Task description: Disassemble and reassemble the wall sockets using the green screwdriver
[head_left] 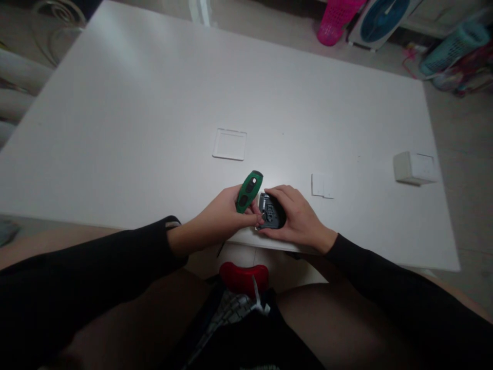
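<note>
My left hand [231, 208] is closed around a green-handled tool [249, 191] with dark grip patches and a pale hole near its upper end. Its working end is hidden by my fingers. Against the table's front edge, my right hand [295, 216] wraps around a small black case [272, 211], thumb on the near side and fingers on the far side. Raised shapes show on the case's upward face. The left fingertips meet the case's left edge, where a small metallic bit glints; I cannot make out what it is.
On the white table [154, 103] lie a clear rectangular plastic cover [230, 145], small white cards [322, 186] and a white box [415, 168] near the right edge. A red and white object [244, 277] sits below the front edge. Beyond stand a pink basket [334, 23] and a teal basket [450, 51].
</note>
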The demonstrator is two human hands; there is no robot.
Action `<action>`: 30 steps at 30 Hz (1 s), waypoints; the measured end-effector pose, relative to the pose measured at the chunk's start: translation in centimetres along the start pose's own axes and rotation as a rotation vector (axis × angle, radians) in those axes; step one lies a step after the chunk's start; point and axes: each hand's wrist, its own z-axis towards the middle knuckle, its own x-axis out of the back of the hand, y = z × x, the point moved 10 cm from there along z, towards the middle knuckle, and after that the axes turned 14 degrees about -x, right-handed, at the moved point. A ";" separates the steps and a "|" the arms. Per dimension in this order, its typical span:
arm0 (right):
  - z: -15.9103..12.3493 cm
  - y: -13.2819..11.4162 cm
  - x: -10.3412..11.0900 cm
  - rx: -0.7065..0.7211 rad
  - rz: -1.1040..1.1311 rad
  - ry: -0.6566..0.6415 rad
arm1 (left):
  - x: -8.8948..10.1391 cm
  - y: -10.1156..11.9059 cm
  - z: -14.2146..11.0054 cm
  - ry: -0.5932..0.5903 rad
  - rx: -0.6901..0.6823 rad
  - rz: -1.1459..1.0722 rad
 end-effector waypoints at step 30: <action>-1.3 -4.1 3.3 0.194 0.025 0.190 | -0.3 2.2 0.4 -0.024 -0.054 -0.118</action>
